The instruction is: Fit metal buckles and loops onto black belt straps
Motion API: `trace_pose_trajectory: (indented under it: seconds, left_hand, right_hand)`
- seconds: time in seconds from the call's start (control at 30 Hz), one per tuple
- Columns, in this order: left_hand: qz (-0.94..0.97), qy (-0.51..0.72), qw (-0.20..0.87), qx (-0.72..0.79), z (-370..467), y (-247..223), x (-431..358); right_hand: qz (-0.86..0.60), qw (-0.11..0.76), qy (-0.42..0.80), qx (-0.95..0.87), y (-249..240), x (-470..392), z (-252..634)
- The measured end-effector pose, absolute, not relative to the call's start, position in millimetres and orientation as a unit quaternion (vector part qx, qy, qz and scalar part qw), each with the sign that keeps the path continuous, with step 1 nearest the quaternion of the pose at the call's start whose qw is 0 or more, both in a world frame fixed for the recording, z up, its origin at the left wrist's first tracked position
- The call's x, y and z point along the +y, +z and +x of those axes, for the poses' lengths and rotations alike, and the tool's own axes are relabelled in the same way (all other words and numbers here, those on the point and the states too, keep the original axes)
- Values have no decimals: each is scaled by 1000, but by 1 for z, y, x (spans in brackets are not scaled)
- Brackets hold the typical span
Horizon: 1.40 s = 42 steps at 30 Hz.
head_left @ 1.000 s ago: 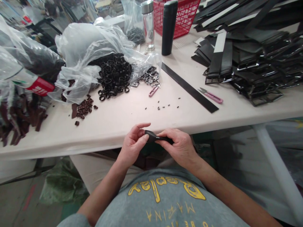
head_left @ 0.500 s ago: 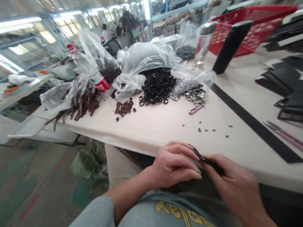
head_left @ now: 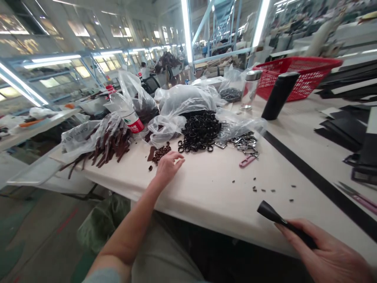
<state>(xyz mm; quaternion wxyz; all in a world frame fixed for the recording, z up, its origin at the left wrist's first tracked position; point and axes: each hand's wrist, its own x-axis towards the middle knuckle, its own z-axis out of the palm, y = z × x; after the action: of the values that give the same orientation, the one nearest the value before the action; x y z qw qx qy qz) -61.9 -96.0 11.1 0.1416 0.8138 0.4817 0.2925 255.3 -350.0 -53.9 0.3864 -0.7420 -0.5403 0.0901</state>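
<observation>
My left hand (head_left: 168, 168) reaches over the table just in front of a heap of black loops (head_left: 200, 131). Its thumb and fingers are a little apart, and nothing shows between them. Beside it, partly covered by the hand, lies a pile of small brown rings (head_left: 160, 152). At the table's near edge on the right, my right hand (head_left: 324, 245) grips a black strap (head_left: 272, 212) between thumb and fingers. The strap's wide free end points up and left, over the tabletop; its other end is hidden in the palm.
Metal buckles (head_left: 246, 143) and pink-handled snips (head_left: 247, 161) lie right of the loops. Several tiny dark bits (head_left: 263, 190) dot the table (head_left: 206, 200). A long black strip (head_left: 312, 173), scissors (head_left: 357, 196), a black flask (head_left: 279, 96), a red basket (head_left: 300, 65) and a plastic bottle (head_left: 132, 122) stand around.
My left hand has left the strap and moved forward and left to the black loops. My right hand keeps the strap and has shifted right. The view has tilted up.
</observation>
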Motion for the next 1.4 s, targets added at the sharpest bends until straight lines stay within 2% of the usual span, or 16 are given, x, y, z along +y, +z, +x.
trace_pose_trajectory:
  seconds: [0.13,0.4,0.53,0.7,0.8,1.0,1.23,1.4]
  left_hand:
    - [816,258,110,506,-66,10,-52]
    - [763,316,226,516,-54,4,-35]
    - [720,347,351,488,-35,2,-73]
    - [530,375,650,395,-1,1,-156]
    - [487,355,716,353,15,2,-196]
    - [590,370,656,291,24,0,-230]
    - [720,383,528,238,22,12,-238]
    - [753,412,441,262,27,13,-246]
  right_hand:
    - [-781,329,95,-522,-47,-350,254]
    - [-784,324,157,-506,-40,-347,254]
    - [-759,362,224,-493,-25,-345,246]
    - [-661,433,382,-479,3,-345,224]
    - [-600,467,454,-464,12,-340,214]
    - [-549,522,491,-430,10,-335,205]
    - [-579,531,433,-441,4,-338,201]
    - [-612,530,352,-470,1,-339,198]
